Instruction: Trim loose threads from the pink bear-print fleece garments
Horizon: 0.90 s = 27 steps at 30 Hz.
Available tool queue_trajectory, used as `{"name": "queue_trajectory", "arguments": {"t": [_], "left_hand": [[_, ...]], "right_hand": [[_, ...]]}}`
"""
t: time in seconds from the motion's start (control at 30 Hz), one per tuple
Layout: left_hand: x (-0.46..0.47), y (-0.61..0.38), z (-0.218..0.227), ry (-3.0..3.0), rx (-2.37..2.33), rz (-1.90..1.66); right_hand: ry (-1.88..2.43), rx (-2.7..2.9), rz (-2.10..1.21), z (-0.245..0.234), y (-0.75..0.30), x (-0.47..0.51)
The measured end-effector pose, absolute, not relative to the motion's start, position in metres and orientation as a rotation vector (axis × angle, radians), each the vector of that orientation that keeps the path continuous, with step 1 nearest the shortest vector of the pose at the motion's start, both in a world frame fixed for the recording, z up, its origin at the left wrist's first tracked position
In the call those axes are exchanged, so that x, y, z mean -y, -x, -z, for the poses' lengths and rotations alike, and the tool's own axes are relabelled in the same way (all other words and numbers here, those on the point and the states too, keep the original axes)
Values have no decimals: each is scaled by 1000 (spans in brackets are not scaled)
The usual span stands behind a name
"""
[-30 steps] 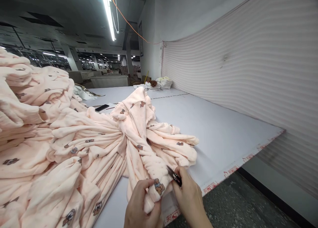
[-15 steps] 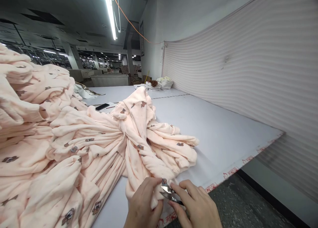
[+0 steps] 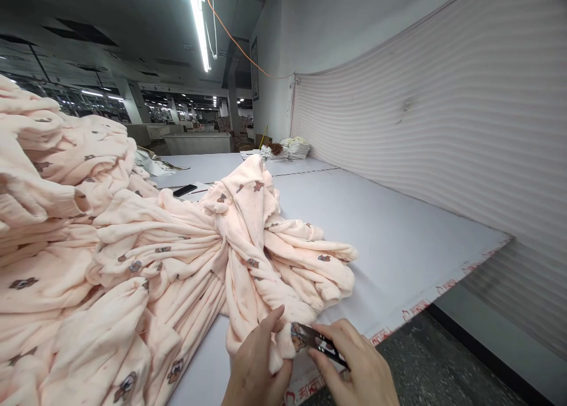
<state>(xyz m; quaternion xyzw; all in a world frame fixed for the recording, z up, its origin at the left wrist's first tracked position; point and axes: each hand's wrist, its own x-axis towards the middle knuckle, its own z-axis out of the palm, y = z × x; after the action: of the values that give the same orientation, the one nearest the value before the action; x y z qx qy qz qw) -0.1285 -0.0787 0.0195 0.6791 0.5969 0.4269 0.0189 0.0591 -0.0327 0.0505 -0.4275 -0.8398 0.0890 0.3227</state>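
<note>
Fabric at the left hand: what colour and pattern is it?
Pale pink fabric with small brown bears; the head view shows it.

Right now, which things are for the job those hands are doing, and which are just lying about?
For the job:
Pink bear-print cloth, its end in the left hand
Dark snips, in the right hand
White table, under the cloth
Pink pile, probably: same bears

Just lying about, it seems:
Black phone
Whitish stack at the back, too far to tell what

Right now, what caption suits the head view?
Left hand holding pink cloth, right hand holding snips near its end.
</note>
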Motion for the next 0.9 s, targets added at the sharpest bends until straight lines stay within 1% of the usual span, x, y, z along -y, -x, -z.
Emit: {"name": "queue_trajectory", "arguments": {"t": [0.07, 0.17, 0.27, 0.4, 0.6, 0.9], "left_hand": [[77, 129, -26, -1941, -1794, -1360], [73, 130, -42, -1572, -1550, -1196], [70, 133, -54, -1147, -1347, -1109], [69, 139, -54, -752, -1134, -1207], [67, 143, -51, -576, -1022, -1270], [64, 146, -48, -525, -914, -1297]], "right_hand": [[1152, 2150, -265, -40, -52, 29], [1160, 2080, -289, -35, -39, 18], [1185, 2067, -408, -47, -31, 9], [1065, 2181, -614, -64, -38, 11], [875, 2268, -396, -61, -39, 18], [812, 2352, -304, -67, -35, 16]]}}
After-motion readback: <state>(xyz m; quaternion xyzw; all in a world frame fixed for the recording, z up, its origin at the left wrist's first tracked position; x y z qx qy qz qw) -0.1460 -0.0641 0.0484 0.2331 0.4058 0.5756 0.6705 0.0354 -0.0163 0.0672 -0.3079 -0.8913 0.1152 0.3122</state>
